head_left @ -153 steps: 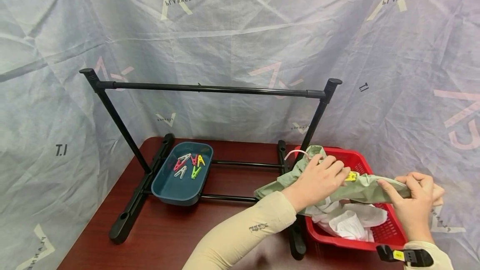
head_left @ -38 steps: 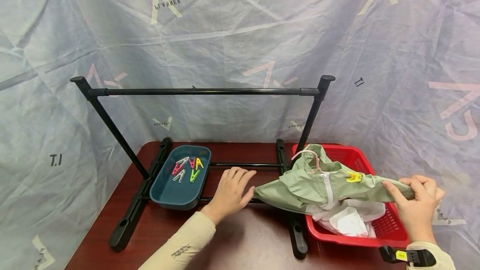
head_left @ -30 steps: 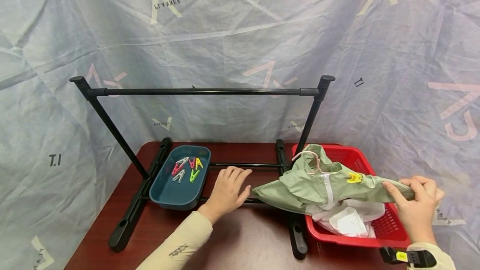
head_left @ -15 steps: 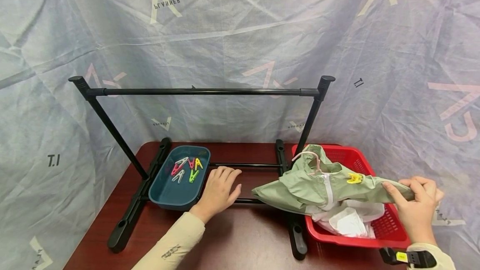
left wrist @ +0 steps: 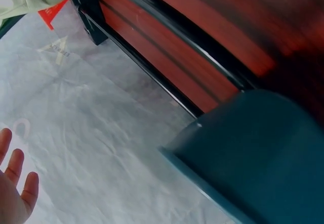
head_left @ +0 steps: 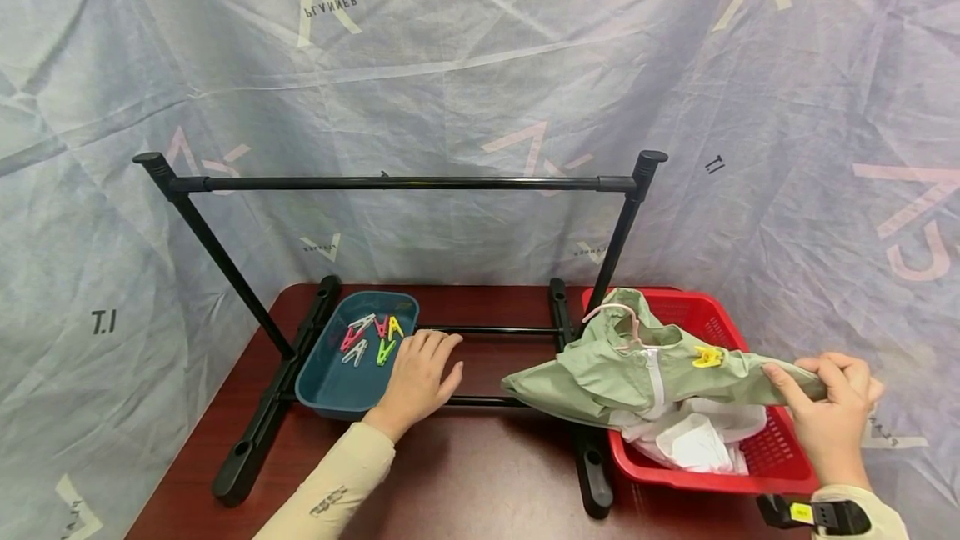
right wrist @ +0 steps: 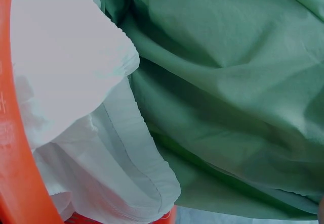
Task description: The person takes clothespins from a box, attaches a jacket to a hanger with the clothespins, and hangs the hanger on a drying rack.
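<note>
A light green zip-up jacket (head_left: 622,382) lies across the red basket, a pink hanger (head_left: 633,325) in its neck and a yellow clothespin (head_left: 707,357) on its right shoulder. My right hand (head_left: 832,407) pinches the end of its right sleeve between thumb and fingers. Green cloth (right wrist: 228,92) fills much of the right wrist view. By the right rim of the blue tray (head_left: 330,398) is my left hand (head_left: 416,377), fingers loosely extended and holding nothing. Several coloured clothespins (head_left: 385,350) lie in the tray. The left wrist view shows spread fingers (left wrist: 30,188) of that hand.
A black rack (head_left: 420,183) spans the dark red table (head_left: 480,473), its right post beside the jacket. The red basket (head_left: 712,482) holds white clothes (head_left: 697,444). A grey printed sheet (head_left: 450,48) hangs behind.
My left hand left the clothespin on the jacket's shoulder, then moved left to the tray's edge. My right hand keeps its pinch on the sleeve; the jacket lies almost still over the last second.
</note>
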A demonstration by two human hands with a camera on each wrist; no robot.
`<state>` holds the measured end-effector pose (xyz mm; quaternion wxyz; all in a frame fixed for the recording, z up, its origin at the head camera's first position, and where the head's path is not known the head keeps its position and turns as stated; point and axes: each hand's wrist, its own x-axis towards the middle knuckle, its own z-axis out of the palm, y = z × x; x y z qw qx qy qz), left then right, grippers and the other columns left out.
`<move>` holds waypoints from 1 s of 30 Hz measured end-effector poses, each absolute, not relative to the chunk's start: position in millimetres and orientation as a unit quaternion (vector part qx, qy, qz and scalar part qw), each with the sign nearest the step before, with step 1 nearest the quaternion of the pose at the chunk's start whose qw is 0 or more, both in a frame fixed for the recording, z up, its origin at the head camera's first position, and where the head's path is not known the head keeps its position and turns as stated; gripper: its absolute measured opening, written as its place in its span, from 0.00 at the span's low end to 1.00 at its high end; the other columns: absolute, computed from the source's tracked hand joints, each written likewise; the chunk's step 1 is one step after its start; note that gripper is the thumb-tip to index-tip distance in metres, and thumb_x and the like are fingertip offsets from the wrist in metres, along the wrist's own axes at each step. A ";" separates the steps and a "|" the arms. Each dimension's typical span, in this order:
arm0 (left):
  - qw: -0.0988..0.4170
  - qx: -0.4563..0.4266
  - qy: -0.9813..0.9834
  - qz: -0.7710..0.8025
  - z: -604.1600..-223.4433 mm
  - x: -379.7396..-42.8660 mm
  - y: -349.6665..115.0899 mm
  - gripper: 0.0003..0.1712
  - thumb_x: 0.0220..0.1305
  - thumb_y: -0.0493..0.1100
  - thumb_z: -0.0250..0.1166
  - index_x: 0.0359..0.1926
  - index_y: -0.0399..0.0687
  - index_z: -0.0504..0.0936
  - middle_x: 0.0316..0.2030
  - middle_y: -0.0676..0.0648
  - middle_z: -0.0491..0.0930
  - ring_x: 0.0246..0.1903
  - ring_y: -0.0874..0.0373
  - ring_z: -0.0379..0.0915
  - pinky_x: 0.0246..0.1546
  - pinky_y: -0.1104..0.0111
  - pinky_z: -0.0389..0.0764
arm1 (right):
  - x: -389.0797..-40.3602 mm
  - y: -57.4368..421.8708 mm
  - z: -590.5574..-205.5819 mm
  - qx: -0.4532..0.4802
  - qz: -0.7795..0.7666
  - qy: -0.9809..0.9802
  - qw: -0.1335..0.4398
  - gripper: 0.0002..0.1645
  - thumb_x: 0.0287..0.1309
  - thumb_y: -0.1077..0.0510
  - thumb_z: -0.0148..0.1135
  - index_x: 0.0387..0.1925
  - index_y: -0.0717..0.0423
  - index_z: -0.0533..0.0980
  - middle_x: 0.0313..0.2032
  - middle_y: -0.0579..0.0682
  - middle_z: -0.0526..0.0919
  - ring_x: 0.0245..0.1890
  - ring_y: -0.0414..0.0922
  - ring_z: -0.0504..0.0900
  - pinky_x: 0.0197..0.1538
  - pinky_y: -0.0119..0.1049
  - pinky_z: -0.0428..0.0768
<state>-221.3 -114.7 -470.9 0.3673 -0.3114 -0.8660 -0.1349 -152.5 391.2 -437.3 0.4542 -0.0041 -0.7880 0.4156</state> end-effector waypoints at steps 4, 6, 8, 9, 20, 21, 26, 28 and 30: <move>0.371 -0.308 -0.867 -0.129 -472.0 -223.8 -121.5 0.20 0.59 0.44 0.66 0.52 0.42 0.79 0.42 0.44 0.78 0.43 0.47 0.72 0.41 0.53 0.73 | -152.6 390.8 -437.5 -0.013 0.420 -0.788 0.449 0.14 0.44 0.71 0.73 0.29 0.72 0.75 0.39 0.25 0.65 0.53 0.33 0.53 0.55 0.32 0.47; 0.372 -0.308 -0.867 -0.126 -472.6 -224.8 -124.9 0.19 0.61 0.45 0.64 0.52 0.42 0.79 0.42 0.43 0.78 0.43 0.46 0.72 0.41 0.52 0.73 | -152.6 390.5 -437.8 -0.017 0.422 -0.788 0.448 0.14 0.44 0.71 0.74 0.30 0.72 0.75 0.40 0.25 0.64 0.53 0.32 0.53 0.55 0.32 0.47; 0.373 -0.308 -0.867 -0.121 -472.8 -225.6 -128.1 0.20 0.61 0.45 0.62 0.52 0.42 0.79 0.42 0.43 0.78 0.43 0.46 0.72 0.41 0.52 0.73 | -152.6 390.5 -437.9 -0.019 0.422 -0.789 0.447 0.14 0.43 0.71 0.73 0.30 0.72 0.75 0.40 0.24 0.64 0.53 0.32 0.53 0.55 0.32 0.47; 0.374 -0.308 -0.867 -0.120 -472.8 -226.0 -129.5 0.20 0.60 0.45 0.62 0.52 0.42 0.79 0.42 0.42 0.78 0.43 0.46 0.72 0.41 0.52 0.73 | -152.4 390.5 -438.1 -0.020 0.421 -0.789 0.447 0.14 0.43 0.71 0.73 0.30 0.73 0.75 0.40 0.24 0.64 0.53 0.32 0.53 0.55 0.32 0.47; 0.377 -0.284 -0.874 -0.117 -473.2 -230.8 -145.2 0.21 0.59 0.44 0.65 0.51 0.40 0.79 0.41 0.41 0.78 0.42 0.42 0.72 0.42 0.49 0.72 | -152.0 390.4 -437.9 -0.014 0.419 -0.790 0.447 0.14 0.42 0.73 0.73 0.30 0.72 0.75 0.41 0.24 0.64 0.53 0.32 0.53 0.53 0.30 0.47; 0.376 -0.281 -0.875 -0.116 -474.2 -231.3 -146.7 0.21 0.59 0.44 0.65 0.52 0.40 0.79 0.41 0.41 0.78 0.42 0.42 0.72 0.42 0.49 0.72 | -151.9 390.4 -437.9 -0.016 0.419 -0.791 0.446 0.14 0.42 0.73 0.73 0.30 0.72 0.74 0.41 0.24 0.64 0.53 0.32 0.53 0.53 0.30 0.47; 0.373 -0.270 -0.881 -0.109 -477.5 -232.2 -153.2 0.22 0.58 0.45 0.65 0.52 0.40 0.78 0.40 0.41 0.78 0.41 0.43 0.72 0.42 0.50 0.71 | -151.5 390.3 -437.8 -0.021 0.420 -0.791 0.444 0.15 0.41 0.73 0.73 0.30 0.72 0.74 0.40 0.24 0.64 0.53 0.32 0.53 0.53 0.30 0.47; 0.369 -0.265 -0.884 -0.106 -477.9 -232.4 -156.0 0.22 0.58 0.45 0.64 0.52 0.40 0.78 0.41 0.41 0.78 0.41 0.43 0.71 0.41 0.50 0.71 | -151.8 390.5 -438.6 -0.021 0.419 -0.791 0.444 0.15 0.42 0.73 0.73 0.30 0.72 0.74 0.40 0.24 0.64 0.53 0.32 0.53 0.53 0.30 0.47; 0.364 -0.259 -0.889 -0.105 -478.0 -232.7 -158.8 0.22 0.59 0.45 0.64 0.52 0.40 0.78 0.41 0.41 0.78 0.41 0.43 0.71 0.41 0.51 0.71 | -152.1 390.9 -439.1 -0.019 0.419 -0.791 0.445 0.15 0.43 0.72 0.73 0.30 0.73 0.74 0.40 0.24 0.64 0.53 0.31 0.53 0.53 0.30 0.47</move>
